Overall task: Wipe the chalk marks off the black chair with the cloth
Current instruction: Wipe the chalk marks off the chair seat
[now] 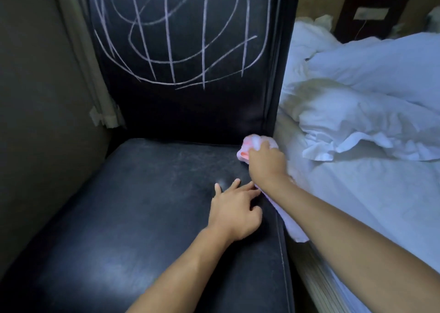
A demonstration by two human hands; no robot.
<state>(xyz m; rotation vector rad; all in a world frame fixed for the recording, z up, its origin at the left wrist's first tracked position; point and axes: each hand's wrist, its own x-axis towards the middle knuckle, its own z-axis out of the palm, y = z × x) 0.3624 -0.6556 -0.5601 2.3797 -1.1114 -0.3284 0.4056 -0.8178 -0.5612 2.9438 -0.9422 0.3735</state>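
Note:
The black chair (pixel 147 217) fills the middle of the head view, its seat shiny and its backrest covered with white chalk marks (pixel 176 34) in loops and long strokes. My right hand (pixel 265 161) is closed on a pale pink cloth (pixel 252 143) at the seat's back right corner, where seat and backrest meet. A tail of the cloth hangs under my right forearm over the seat's right edge. My left hand (pixel 234 208) rests flat on the seat with fingers spread, just left of the right wrist.
A bed with rumpled white sheets and pillows (pixel 371 112) lies close against the chair's right side. A wall and a curtain edge (pixel 100 93) stand to the left. A dark headboard (pixel 371 5) is at the back right.

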